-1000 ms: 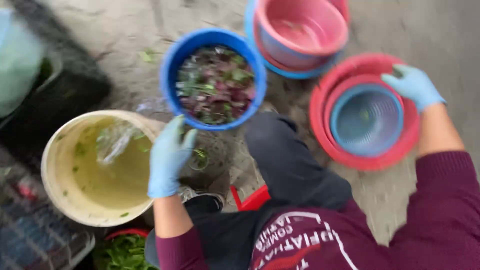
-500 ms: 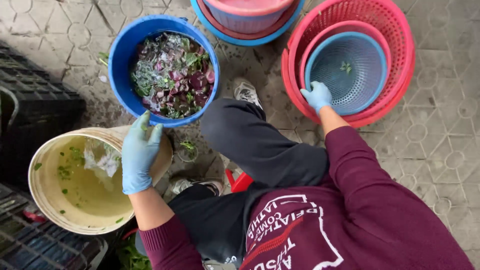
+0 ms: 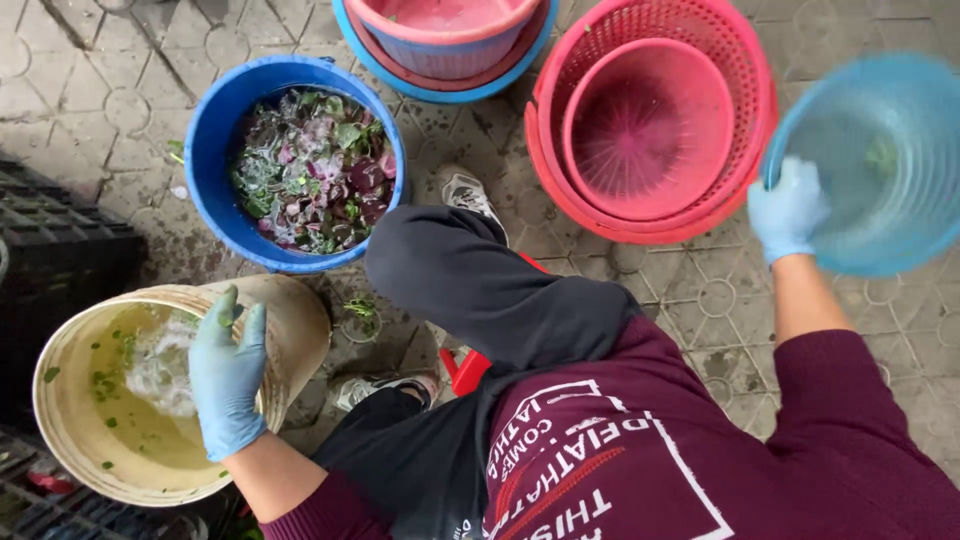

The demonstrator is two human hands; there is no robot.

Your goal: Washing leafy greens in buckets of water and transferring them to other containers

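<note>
Our right hand point(image 3: 787, 208), gloved in blue, is clenched on the rim of the blue colander point(image 3: 872, 162), lifted clear of the nested red baskets point(image 3: 745, 100) and held out to the right, blurred; thin perforated plastic, it looks light and a little springy, so the rim seems the sound place to grip; the right arm stretches forward, sleeve pushed back. Our left hand point(image 3: 229, 372) rests with fingers curled over the rim of the cream bucket point(image 3: 300, 320) of greenish water, grasping its edge; the blue tub point(image 3: 215, 130) of soaking purple-green leaves stands just beyond.
</note>
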